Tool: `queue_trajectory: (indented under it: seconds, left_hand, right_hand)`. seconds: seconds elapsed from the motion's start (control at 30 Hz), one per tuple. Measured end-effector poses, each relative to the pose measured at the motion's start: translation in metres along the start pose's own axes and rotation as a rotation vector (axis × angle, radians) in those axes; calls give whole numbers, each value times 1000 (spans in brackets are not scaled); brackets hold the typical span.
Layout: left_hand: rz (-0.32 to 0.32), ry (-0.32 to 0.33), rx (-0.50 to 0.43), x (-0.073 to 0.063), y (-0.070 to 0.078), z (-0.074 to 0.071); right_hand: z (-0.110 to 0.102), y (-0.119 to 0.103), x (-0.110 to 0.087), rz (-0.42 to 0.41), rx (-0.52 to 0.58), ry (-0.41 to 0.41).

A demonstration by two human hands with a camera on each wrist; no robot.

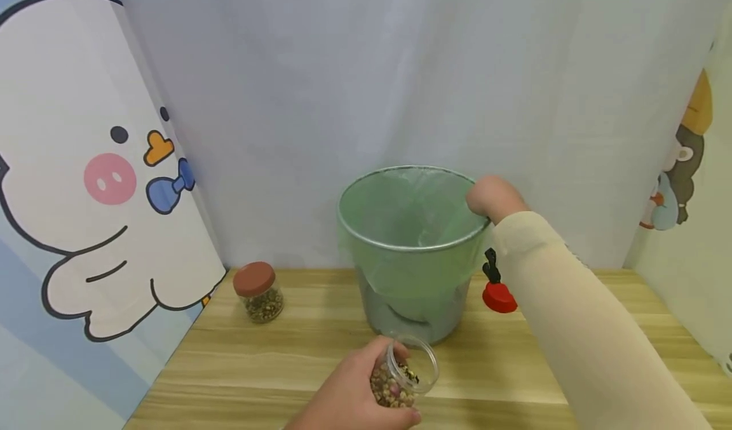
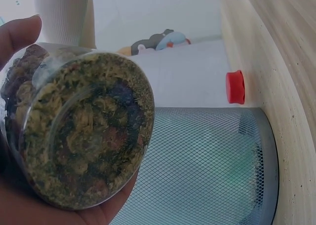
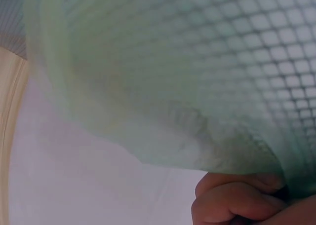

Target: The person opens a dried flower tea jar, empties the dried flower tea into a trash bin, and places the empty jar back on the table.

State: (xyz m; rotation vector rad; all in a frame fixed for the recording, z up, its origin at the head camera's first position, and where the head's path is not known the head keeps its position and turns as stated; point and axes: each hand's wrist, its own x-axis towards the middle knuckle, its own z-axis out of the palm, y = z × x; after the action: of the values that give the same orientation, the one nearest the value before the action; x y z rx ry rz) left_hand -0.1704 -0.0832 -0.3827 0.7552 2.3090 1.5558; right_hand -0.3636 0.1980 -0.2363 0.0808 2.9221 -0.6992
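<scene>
My left hand (image 1: 366, 385) grips a clear plastic jar (image 1: 426, 366) of dried flower tea, tilted with its open mouth to the right. Through its base (image 2: 94, 131), greenish and brown dried bits show in the left wrist view. A mesh trash can (image 1: 377, 309) lined with a thin green bag (image 1: 412, 265) stands upright just beyond it. Over the can's right rim, my right hand (image 1: 494, 198) curls its fingers. The fingers (image 3: 237, 203) meet the bag's edge in the right wrist view.
A red lid (image 1: 500, 298) lies right of the can, a black shape overlapping it behind. Another jar (image 1: 263, 306) with a brownish-red lid stands back left on the wooden table (image 1: 274, 354). A pale curtain (image 1: 286, 100) and cartoon-printed sides close in the table.
</scene>
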Motion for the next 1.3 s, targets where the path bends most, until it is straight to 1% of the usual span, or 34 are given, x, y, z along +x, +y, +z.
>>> queue_trajectory:
  seconds: [0.33,0.43,0.57,0.7,0.83,0.93,1.03,1.1,1.2,1.3]
  left_hand:
    - [1,-14,-12,0,-2,-2]
    - [8,-9,8,1,-1,-1]
    - [35,4,47,2,1,1]
    - [50,7,55,2,1,2]
    - [68,24,73,1,1,2]
    - [87,44,81,1,0,-1]
    - [95,50,77,0,1,-4]
    - [92,49,84,-2,2,-7]
    - [72,43,93,-4,5,-13]
    - [67,48,130,-7,6,-20]
  right_hand:
    - [1,1,1,8,7,23]
    - [0,1,1,8,-5,15]
    - [0,1,1,7,-17,22]
    - [1,2,2,3,-25,25]
    - [1,3,2,4,-26,17]
    - [2,2,3,10,-17,10]
    - [3,1,3,17,0,3]
    - [3,0,3,18,2,-1]
    - [2,0,2,17,-8,2]
    - [2,0,1,17,-4,14]
